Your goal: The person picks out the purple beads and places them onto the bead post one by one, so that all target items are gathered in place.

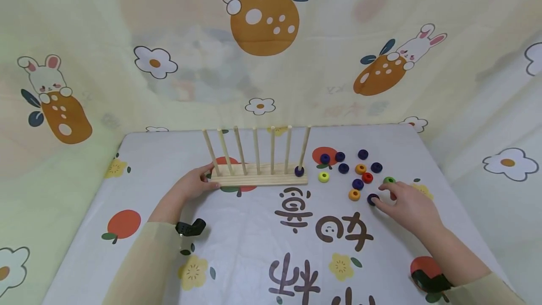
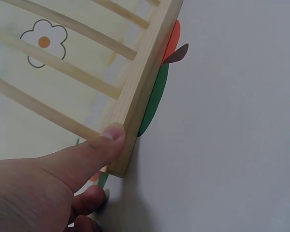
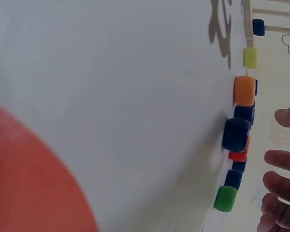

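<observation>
A wooden peg rack (image 1: 262, 180) with a row of upright pegs stands on the table, one dark blue bead (image 1: 299, 171) low on its rightmost peg. My left hand (image 1: 192, 185) holds the left end of the base; in the left wrist view the thumb (image 2: 104, 145) presses on the wood and the other fingers are partly hidden. My right hand (image 1: 410, 207) hovers with thumb and fingers spread over a loose dark blue bead (image 1: 372, 199), and the right wrist view shows a gap between the fingers and that bead (image 3: 236, 135). A green bead (image 1: 389, 180) sits just beyond the fingertips.
Loose beads lie right of the rack: several dark blue ones, a yellow-green bead (image 1: 323, 176), a red bead (image 1: 367, 178) and two orange ones, the nearer orange bead (image 1: 354, 195) beside the dark blue one. A printed cloth (image 1: 237, 248) covers the table; a patterned curtain (image 1: 203, 79) hangs behind.
</observation>
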Motion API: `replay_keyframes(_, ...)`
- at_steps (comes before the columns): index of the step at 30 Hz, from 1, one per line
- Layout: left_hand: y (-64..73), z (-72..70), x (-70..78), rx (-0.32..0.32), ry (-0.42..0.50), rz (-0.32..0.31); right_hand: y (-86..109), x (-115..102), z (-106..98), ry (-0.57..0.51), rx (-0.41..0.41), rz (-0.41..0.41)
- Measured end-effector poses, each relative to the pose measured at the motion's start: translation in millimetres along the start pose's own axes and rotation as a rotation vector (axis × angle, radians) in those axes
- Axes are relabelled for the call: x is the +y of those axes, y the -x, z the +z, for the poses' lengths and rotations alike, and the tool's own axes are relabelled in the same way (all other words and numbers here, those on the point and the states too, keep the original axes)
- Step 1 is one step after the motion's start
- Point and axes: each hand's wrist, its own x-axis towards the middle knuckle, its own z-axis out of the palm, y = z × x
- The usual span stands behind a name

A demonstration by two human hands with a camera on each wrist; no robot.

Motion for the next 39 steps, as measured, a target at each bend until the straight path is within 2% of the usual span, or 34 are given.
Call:
replay_keyframes(18, 0.2, -0.7, -0.8, -0.020, 0.020, 0.022, -12.2, 4, 10, 0.012, -0.129, 0.053)
replay_keyframes(22, -0.7, -0.6, -1.5, -0.013, -0.015, 0.032, -12.0, 5, 11, 0.006, -0.164, 0.069)
replay_keyframes(25, -2.9, 0.0, -2.6, -0.006, -0.043, 0.036, -10.1, 5, 13, 0.002, -0.172, 0.068)
replay_keyframes(29, -3.5, 0.2, -1.4, -0.013, -0.022, 0.012, -8.7, 7, 15, -0.002, -0.173, 0.054)
replay_keyframes(39, -0.9, -2.9, 1.4, -0.021, -0.021, 0.005, -15.9, 12, 22, 0.003, -0.164, 0.026)
